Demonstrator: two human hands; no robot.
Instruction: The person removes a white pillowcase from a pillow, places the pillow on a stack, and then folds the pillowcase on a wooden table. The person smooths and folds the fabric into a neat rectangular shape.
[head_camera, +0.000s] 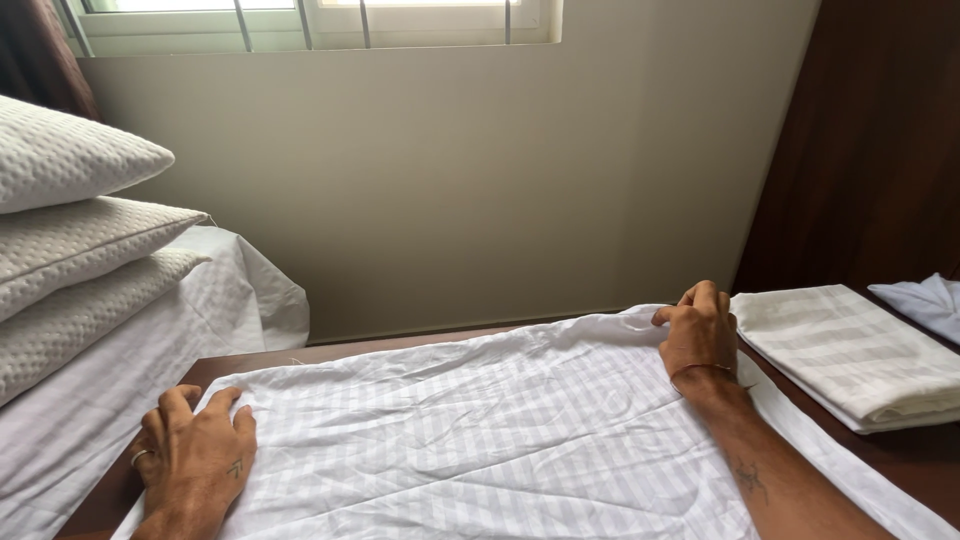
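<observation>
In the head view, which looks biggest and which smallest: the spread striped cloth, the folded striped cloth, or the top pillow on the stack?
1. Spread striped cloth, by far the largest; both hands rest on it.
2 and 3. Folded striped cloth and top pillow look alike in size; the frame edge cuts off the pillow, so I won't rank them.

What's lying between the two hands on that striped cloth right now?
In the head view, only the wrinkled white striped cloth lies between the left hand and the right hand; nothing rests on that stretch.
</observation>
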